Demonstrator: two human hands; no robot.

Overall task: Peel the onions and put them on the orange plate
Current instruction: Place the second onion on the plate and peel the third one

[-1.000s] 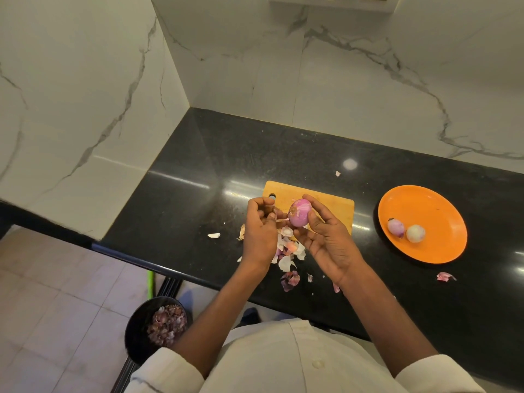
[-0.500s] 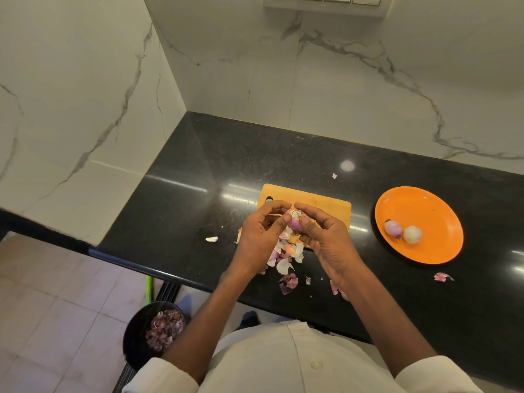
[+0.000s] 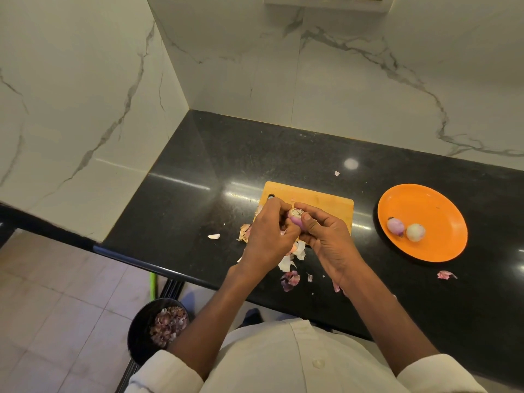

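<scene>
A dark bowl point(image 3: 141, 333) filled with purple onion skins point(image 3: 168, 326) is seen nearest, low beside the person, below the edge of the black bench point(image 3: 198, 171). On the bench near its front edge, loose peelings point(image 3: 289, 280) are scattered. Just above them an onion point(image 3: 295, 217) is held between both hands over the near edge of the wooden cutting board point(image 3: 317, 198): the left hand point(image 3: 269, 236) is curled around it in a closed grip, and it is pinched by the fingers and thumb of the right hand point(image 3: 326, 239). To the right, an orange plate point(image 3: 433, 202) is set on the bench, and two peeled onions point(image 3: 406, 228) are seen lying on it, touching. Marble walls point(image 3: 340, 80) are seen behind.
</scene>
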